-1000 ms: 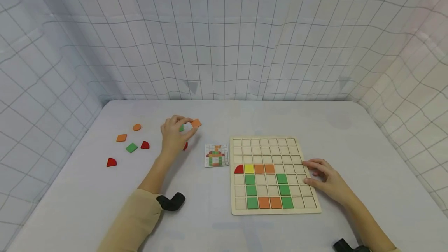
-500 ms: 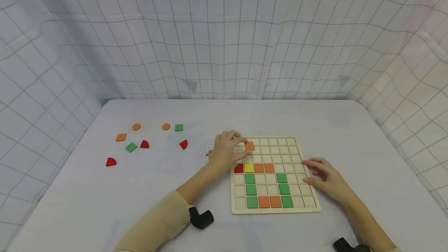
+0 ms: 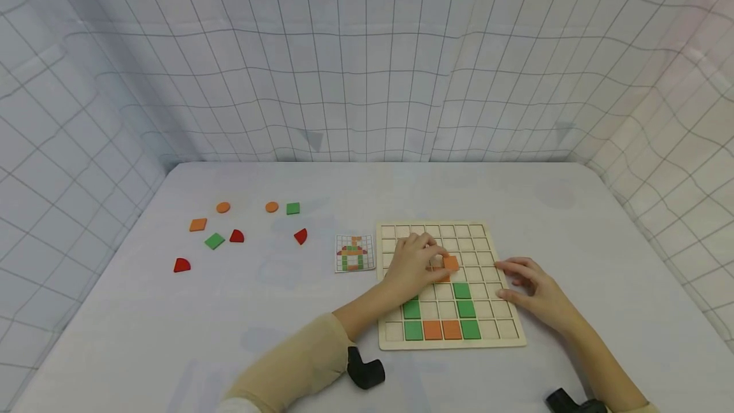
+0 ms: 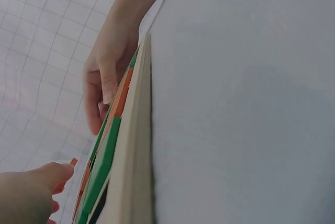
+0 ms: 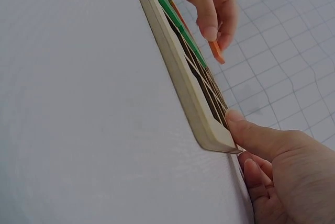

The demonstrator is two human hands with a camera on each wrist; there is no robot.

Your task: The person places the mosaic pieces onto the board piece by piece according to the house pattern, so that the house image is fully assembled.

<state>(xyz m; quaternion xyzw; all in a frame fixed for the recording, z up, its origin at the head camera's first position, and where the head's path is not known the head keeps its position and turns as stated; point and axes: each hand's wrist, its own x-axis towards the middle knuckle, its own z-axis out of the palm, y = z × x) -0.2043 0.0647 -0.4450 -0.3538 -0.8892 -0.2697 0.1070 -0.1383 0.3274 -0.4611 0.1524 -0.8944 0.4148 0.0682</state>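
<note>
Between thumb and fingers, my left hand [image 3: 414, 265] pinches an orange square tile [image 3: 452, 263] just over the wooden grid board [image 3: 453, 345]. In the right wrist view the orange tile [image 5: 216, 52] is tilted and apart from the board. Green tiles [image 3: 466, 309] and orange tiles [image 3: 432, 330] lie in the board's cells; the left hand hides part of a row. My right hand [image 3: 539, 292] rests at the board's right edge, thumb and forefinger spread and touching it. The right wrist view shows that thumb [image 5: 251, 132] against the board's edge.
Left of the board lies a small pattern card [image 3: 355, 253]. Farther left are loose pieces: red quarter-circles [image 3: 301, 236], orange discs [image 3: 272, 207], green squares [image 3: 215, 241] and an orange square [image 3: 198, 225]. A grid-patterned curtain [image 3: 367, 69] stands behind the table.
My left hand has carried the orange tile rightward from the loose pieces, past the card, to over the board's middle. The card is uncovered again. My right hand stays at the board's edge.
</note>
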